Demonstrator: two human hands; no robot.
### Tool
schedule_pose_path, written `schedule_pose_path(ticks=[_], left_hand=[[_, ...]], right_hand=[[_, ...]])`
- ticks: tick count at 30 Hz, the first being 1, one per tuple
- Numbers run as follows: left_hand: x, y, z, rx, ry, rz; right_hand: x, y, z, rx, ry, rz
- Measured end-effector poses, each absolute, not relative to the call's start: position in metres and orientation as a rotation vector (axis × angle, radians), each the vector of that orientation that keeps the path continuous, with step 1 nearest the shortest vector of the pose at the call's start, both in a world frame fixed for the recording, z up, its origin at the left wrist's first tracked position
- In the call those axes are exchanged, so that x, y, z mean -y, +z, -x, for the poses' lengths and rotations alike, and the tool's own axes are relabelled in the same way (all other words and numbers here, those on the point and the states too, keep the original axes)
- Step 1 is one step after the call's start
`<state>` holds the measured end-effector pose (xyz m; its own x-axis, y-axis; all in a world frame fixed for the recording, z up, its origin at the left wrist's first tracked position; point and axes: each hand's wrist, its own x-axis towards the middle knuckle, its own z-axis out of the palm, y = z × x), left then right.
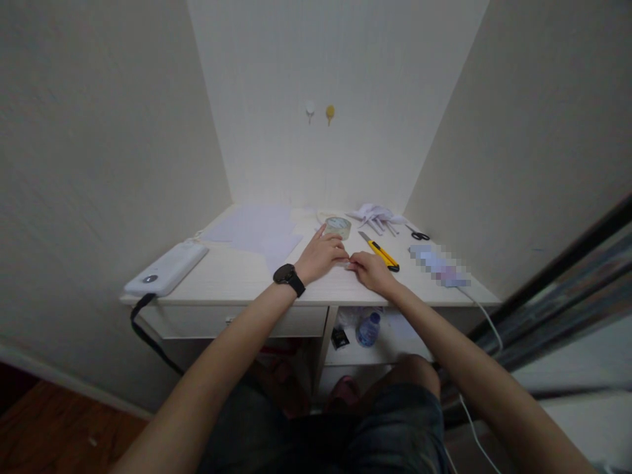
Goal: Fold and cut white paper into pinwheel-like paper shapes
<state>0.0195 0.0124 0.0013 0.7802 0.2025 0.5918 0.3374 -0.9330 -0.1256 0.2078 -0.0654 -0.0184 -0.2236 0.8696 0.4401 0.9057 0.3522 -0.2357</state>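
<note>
Both hands meet low over the white desk, their fingertips almost touching. My left hand (322, 257), below a black wristwatch (285, 274), has one finger stretched out toward the tape roll and the others bent in toward the thumb. The fingers of my right hand (372, 271) are pinched together. Something small and pale may be between the fingertips, but I cannot make it out. A roll of clear tape (338, 227) lies just beyond my left hand. To the right of it, a yellow utility knife (382, 255) has its blade out, close to my right hand.
White paper sheets (261, 227) lie at back left, folded paper pieces (376, 216) at back right beside black scissors (419, 235). A white device (168, 268) with a strap sits at the left edge. A blurred-out object (439, 264) with a cable lies right. A bottle (368, 329) stands on the shelf below.
</note>
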Motion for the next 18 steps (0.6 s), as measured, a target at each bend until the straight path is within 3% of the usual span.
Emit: schedule_pose_path(ticks=[6, 13, 18], left_hand=[[-0.0108, 0.0007, -0.021, 0.444, -0.852, 2.716], [-0.003, 0.0023, -0.0241, 0.411, -0.746, 2.681], [-0.005, 0.0022, -0.0244, 0.415, -0.711, 2.686]], right_hand=[[0.0607, -0.022, -0.2112, 1.981, 0.047, 1.539], [0.0625, -0.0217, -0.2101, 2.107, -0.203, 1.601], [0.0623, -0.023, -0.2103, 2.133, -0.204, 1.566]])
